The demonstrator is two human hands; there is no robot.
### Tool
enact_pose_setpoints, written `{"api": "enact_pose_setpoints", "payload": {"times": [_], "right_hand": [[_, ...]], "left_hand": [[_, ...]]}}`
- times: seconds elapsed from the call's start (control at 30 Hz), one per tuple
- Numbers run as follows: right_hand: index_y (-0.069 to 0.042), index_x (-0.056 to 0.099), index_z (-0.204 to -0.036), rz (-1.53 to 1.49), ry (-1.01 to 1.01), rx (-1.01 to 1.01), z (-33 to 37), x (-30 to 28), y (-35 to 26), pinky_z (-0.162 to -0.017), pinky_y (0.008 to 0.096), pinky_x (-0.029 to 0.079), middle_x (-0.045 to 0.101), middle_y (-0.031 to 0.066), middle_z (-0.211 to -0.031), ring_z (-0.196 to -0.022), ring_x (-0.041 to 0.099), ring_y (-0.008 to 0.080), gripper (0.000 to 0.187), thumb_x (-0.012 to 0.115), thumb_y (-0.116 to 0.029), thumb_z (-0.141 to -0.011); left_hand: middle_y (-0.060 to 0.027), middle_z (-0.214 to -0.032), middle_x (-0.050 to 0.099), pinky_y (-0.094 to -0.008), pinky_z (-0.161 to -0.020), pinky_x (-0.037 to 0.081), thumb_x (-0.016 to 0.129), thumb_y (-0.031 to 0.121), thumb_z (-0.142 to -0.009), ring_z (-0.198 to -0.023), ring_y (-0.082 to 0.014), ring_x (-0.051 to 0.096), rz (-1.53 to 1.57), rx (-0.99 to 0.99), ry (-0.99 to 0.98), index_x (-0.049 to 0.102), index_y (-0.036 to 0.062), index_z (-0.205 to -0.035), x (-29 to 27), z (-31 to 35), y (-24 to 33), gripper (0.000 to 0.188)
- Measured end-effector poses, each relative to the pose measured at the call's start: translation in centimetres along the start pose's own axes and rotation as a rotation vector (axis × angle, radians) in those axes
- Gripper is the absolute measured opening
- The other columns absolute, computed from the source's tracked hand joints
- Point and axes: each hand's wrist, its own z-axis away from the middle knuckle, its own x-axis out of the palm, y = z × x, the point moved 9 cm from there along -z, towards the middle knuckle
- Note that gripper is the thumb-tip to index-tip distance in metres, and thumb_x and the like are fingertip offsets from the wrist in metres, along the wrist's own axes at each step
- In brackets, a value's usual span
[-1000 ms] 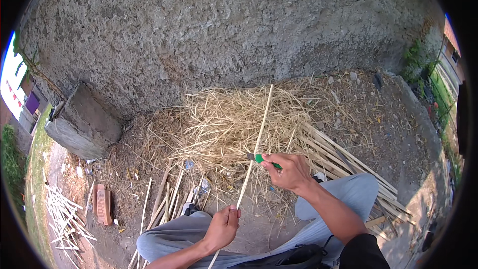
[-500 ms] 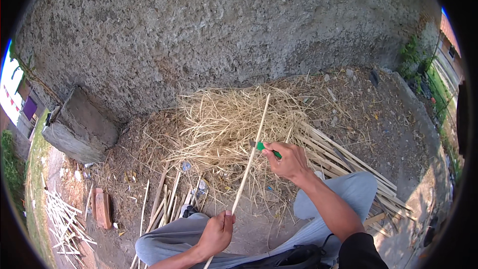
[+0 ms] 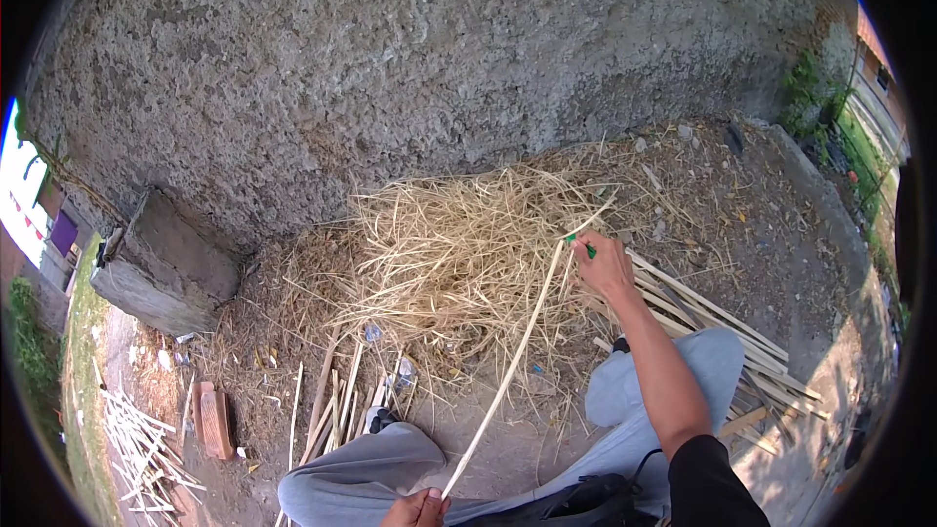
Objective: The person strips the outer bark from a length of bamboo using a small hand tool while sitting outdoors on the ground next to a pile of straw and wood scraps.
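A long pale wooden strip point(image 3: 507, 378), which looks like split bamboo, slants from my lap up over the straw-coloured shavings point(image 3: 444, 254). Its near end is in my left hand point(image 3: 418, 508), closed around it at the lower edge of the view. My right hand point(image 3: 607, 265) grips a small knife with a green handle point(image 3: 590, 251) at the strip's far end. Most of the blade is too small or hidden to make out. A thin light sliver point(image 3: 597, 216) sticks out beyond the knife, up and to the right.
Long strips point(image 3: 717, 317) lie stacked beside my right knee, more strips point(image 3: 337, 405) by my left foot. Farther left are a scattered pile of pale sticks point(image 3: 142, 449), a reddish brick-like block point(image 3: 213, 420) and a concrete block point(image 3: 166, 273). A rough wall point(image 3: 459, 59) rises behind the shavings.
My right hand and the knife have slid up and away along the strip to its far end. My left hand has come down toward the lower edge, still holding the strip.
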Motion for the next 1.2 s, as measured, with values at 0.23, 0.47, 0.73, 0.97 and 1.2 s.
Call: {"api": "enact_pose_setpoints", "payload": {"times": [0.23,0.47,0.73,0.97,1.2], "right_hand": [[-0.009,0.068,-0.097,0.012,-0.319,0.063,2.8,8.4,3.6,-0.066,0.0422,0.049,0.067,0.0151,-0.082,-0.078,0.066,0.0294,0.027,0.061,-0.035,-0.095],[0.000,0.054,-0.125,-1.031,-0.490,0.373,6.4,3.8,-6.3,-0.040,0.0188,0.026,0.053,0.0016,-0.073,-0.043,0.030,0.0011,0.046,0.053,-0.039,-0.101],[-0.002,0.062,-0.107,-1.263,-0.162,0.278,7.5,-2.1,-8.4,-0.039,0.0205,0.028,0.070,0.0117,-0.099,-0.043,0.030,-0.0014,0.029,0.061,-0.030,-0.098],[0.001,0.065,-0.098,-1.336,0.007,0.182,6.8,-5.0,-6.0,-0.039,0.0221,0.026,0.048,-0.0046,-0.055,-0.041,0.033,0.0020,0.021,0.065,-0.020,-0.096],[-0.004,0.062,-0.095,-1.359,-0.008,0.236,5.9,-4.8,-3.9,-0.040,0.0225,0.026,0.037,-0.0072,-0.051,-0.041,0.030,0.0029,0.019,0.065,-0.023,-0.096]], "left_hand": [[-0.0026,-0.063,0.045,-0.0322,-0.043,0.040,0.054,0.024,-0.099,-0.049,-0.0184,0.043,0.834,-0.554,-0.016,0.057,0.0086,-0.094,-3.5,3.4,-5.0,0.017],[0.0070,-0.061,0.025,-0.0205,-0.041,0.017,0.032,0.029,-0.108,-0.050,-0.0039,0.020,1.070,-0.488,-0.364,0.049,0.0065,-0.094,-3.5,0.6,0.0,0.031],[0.0060,-0.063,0.029,-0.0204,-0.040,0.024,0.032,0.031,-0.108,-0.049,-0.0034,0.027,0.711,-0.427,-0.577,0.056,0.0026,-0.105,-6.6,-2.2,5.1,0.037],[-0.0001,-0.062,0.054,-0.0255,-0.048,0.038,0.052,0.038,-0.102,-0.052,-0.0100,0.046,-0.160,0.109,-0.183,0.066,0.0025,-0.100,-12.1,-7.7,10.2,0.039],[-0.0047,-0.056,0.052,-0.0316,-0.051,0.039,0.062,0.029,-0.097,-0.053,-0.0123,0.048,-0.365,0.276,0.156,0.071,0.0046,-0.096,-12.0,-12.1,10.2,0.026]]}}
